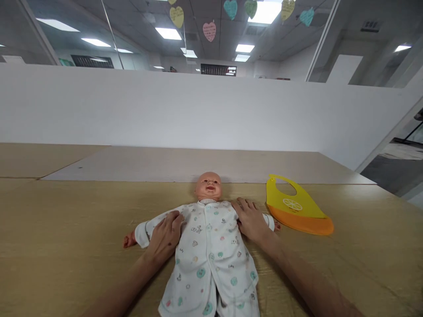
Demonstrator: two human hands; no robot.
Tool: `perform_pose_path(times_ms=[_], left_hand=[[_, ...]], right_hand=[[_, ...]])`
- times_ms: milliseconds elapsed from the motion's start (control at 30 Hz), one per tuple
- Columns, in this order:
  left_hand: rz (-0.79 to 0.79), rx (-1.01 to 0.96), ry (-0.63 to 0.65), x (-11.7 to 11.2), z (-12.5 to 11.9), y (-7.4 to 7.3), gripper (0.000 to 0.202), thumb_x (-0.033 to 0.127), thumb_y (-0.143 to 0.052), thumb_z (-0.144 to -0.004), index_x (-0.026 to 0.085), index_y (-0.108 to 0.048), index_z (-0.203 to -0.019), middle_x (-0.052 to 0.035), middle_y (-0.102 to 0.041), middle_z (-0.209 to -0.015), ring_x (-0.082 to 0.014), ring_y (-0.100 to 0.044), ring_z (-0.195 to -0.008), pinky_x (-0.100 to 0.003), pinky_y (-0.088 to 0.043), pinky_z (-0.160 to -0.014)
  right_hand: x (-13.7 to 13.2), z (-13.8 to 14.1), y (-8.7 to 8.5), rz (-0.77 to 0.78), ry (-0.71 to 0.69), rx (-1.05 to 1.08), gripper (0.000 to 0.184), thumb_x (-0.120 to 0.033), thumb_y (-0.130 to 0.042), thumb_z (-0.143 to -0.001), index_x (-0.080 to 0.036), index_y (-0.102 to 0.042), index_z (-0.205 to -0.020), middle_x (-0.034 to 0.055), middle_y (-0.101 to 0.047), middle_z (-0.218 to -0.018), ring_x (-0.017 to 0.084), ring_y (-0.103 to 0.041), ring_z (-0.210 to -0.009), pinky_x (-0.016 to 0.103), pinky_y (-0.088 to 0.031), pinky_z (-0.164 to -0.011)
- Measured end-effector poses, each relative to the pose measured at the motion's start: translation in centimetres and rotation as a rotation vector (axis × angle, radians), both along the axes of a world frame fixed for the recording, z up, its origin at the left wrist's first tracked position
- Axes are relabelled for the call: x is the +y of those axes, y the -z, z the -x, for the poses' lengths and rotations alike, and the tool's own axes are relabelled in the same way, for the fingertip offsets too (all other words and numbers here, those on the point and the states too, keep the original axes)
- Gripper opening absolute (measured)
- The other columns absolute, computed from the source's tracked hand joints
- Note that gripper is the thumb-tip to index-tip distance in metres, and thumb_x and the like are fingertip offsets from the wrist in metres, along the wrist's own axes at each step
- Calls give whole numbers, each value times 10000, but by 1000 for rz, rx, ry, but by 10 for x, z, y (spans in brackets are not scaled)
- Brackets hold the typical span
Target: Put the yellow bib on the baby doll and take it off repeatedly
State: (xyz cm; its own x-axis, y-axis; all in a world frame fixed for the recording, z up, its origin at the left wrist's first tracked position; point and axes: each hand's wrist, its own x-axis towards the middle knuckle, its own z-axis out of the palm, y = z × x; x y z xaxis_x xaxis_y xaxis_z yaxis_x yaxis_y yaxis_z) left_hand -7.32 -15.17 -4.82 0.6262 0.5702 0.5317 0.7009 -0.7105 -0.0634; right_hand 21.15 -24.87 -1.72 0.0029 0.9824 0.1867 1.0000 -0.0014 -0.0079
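A baby doll (208,185) lies on its back on the wooden table (66,229), dressed in a white printed romper (209,255). My left hand (165,235) rests flat on the doll's sleeve and shoulder at the left, fingers stretched out. My right hand (250,218) lies flat on the other shoulder, fingers spread. Neither hand holds anything. A yellow and orange silicone bib (297,210) lies on the table to the right of the doll, a short way from my right hand.
A white partition wall (198,110) stands behind the table. Paper hearts (209,31) hang from the ceiling above. The table's right edge runs past the bib, with floor (390,174) beyond it.
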Motion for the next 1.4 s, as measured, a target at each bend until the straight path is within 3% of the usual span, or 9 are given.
perform_pose_path(times_ms=[100,167,267,367,500,667,967,1167,1400], left_hand=[[132,69,-28,0,1,-2,311,131,-274,-914,175,-569,-825,-82,-672,-725,-199,-629,-630,-288,-440,-569],[179,117,-41,0,2,-3,291,157,-292,-915,175,-566,-819,-68,-656,-641,-212,-632,-596,-294,-420,-554],[202,125,-45,-2,3,-3,253,156,-329,-890,172,-578,-851,-82,-676,-659,-229,-658,-625,-299,-405,-556],[210,100,-56,-3,1,-4,222,165,-379,-860,176,-600,-882,-100,-705,-723,-239,-679,-680,-304,-407,-572],[233,90,-84,-4,-1,-8,225,155,-395,-830,187,-618,-843,-97,-722,-759,-253,-682,-702,-316,-412,-596],[249,86,-66,-2,0,-9,257,126,-386,-790,197,-619,-706,-84,-702,-693,-251,-668,-685,-316,-415,-600],[217,-2,8,1,0,-1,253,126,-395,-814,186,-636,-762,-95,-726,-838,-240,-669,-755,-333,-475,-668],[219,-85,93,3,0,-2,238,152,-423,-802,203,-652,-841,-93,-724,-936,-233,-669,-833,-348,-529,-753],[189,-129,163,13,3,15,327,138,-424,-823,153,-620,-1085,-169,-663,-1161,-269,-637,-1059,-411,-517,-923]], right_hand=[[-8,0,7,-65,9,3,583,-129,-504,-816,-146,-423,-1394,150,-426,-1405,345,-379,-1228,461,-343,-988],[-13,-1,12,-127,28,1,475,-134,-509,-824,-109,-497,-1298,160,-454,-1367,341,-375,-1219,452,-344,-990],[-17,-1,18,-219,46,-1,220,-157,-534,-824,-94,-592,-1027,175,-538,-1195,314,-441,-1096,409,-386,-913],[-18,-2,20,-251,10,-40,101,-149,-525,-829,-133,-597,-897,147,-591,-1029,281,-493,-969,369,-397,-821],[-16,-5,19,-76,-38,-27,149,-121,-494,-827,-160,-616,-903,91,-662,-882,222,-578,-857,301,-362,-712],[-15,-4,16,104,62,65,204,-225,-465,-881,-178,-647,-957,74,-713,-883,186,-640,-796,274,-305,-632],[-14,-8,23,-19,-105,329,191,-146,-519,-820,-156,-655,-954,75,-692,-982,214,-620,-947,280,-417,-783],[-13,-10,32,-66,-181,453,387,-131,-525,-782,-113,-575,-1166,144,-613,-1198,260,-535,-1167,368,-413,-984],[-11,-11,40,-95,-236,492,607,-119,-531,-713,-75,-458,-1314,178,-507,-1333,263,-439,-1267,401,-349,-1082]])
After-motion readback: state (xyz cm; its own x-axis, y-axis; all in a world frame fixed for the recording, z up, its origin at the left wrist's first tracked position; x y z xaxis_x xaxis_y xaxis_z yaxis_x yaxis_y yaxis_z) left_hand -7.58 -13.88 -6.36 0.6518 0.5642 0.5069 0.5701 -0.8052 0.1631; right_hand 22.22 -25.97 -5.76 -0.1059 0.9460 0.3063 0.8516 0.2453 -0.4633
